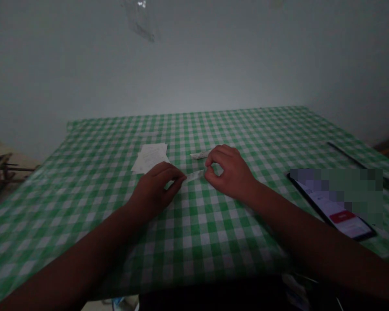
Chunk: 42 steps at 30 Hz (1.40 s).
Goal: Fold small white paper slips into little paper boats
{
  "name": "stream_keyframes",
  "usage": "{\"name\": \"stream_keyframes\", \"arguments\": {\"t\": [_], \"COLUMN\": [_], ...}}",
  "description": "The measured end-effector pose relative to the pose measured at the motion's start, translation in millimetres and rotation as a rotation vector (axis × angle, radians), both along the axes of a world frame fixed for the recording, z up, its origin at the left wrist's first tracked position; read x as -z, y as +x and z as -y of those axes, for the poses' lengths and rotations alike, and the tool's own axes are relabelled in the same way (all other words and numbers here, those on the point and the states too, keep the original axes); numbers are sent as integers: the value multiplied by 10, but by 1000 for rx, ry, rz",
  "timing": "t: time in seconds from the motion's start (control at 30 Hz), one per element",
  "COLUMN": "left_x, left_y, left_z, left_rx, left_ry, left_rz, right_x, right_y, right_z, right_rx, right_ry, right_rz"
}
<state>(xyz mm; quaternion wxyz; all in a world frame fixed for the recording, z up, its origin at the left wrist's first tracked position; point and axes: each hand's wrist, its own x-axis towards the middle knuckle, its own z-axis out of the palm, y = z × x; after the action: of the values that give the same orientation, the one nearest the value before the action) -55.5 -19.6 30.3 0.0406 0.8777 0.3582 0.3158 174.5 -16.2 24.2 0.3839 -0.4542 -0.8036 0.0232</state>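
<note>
A narrow strip of white paper [195,175] lies on the green-and-white checked tablecloth [194,224], and both my hands pinch it. My left hand [155,188] has its fingertips closed on the strip's left end. My right hand [228,172] grips the right end between thumb and forefinger, its other fingers curled. Just behind the right hand lies a second small folded paper piece [200,154]. A small stack of white paper sheets [150,157] rests on the cloth behind my left hand.
A phone [335,209] with a lit screen lies at the right of the table, partly blurred out. A long dark thin object [353,160] lies near the far right edge. A pale wall stands behind the table. Wooden furniture [0,172] shows at the left.
</note>
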Motion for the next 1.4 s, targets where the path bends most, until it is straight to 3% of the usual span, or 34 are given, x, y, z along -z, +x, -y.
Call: {"name": "stream_keyframes", "arguments": {"t": [0.23, 0.43, 0.63, 0.77, 0.87, 1.03, 1.17, 1.4], "left_x": [4, -9, 28, 52, 44, 18, 7, -21], "left_y": [-8, 50, 141, 146, 121, 52, 53, 144], "left_z": [-43, 22, 114, 109, 91, 52, 66, 125], "left_rx": [23, -161, -32, 39, 18, -63, -22, 61], "left_ry": [-27, 83, -26, -23, 10, 74, 142, 223], "left_rz": [24, 65, 78, 89, 89, 62, 34, -6], "right_x": [-23, -3, 9, 17, 19, 21, 13, 36], "right_y": [-75, -189, -284, -310, -305, -256, -226, -281], "right_z": [77, 147, 209, 243, 257, 229, 204, 210], "right_rx": [-160, -89, -64, -152, -222, -152, -28, -50], "right_ry": [-47, -70, -133, -170, -156, 0, 166, 119], "right_rz": [-10, -108, -265, -331, -360, -261, -84, 39]}}
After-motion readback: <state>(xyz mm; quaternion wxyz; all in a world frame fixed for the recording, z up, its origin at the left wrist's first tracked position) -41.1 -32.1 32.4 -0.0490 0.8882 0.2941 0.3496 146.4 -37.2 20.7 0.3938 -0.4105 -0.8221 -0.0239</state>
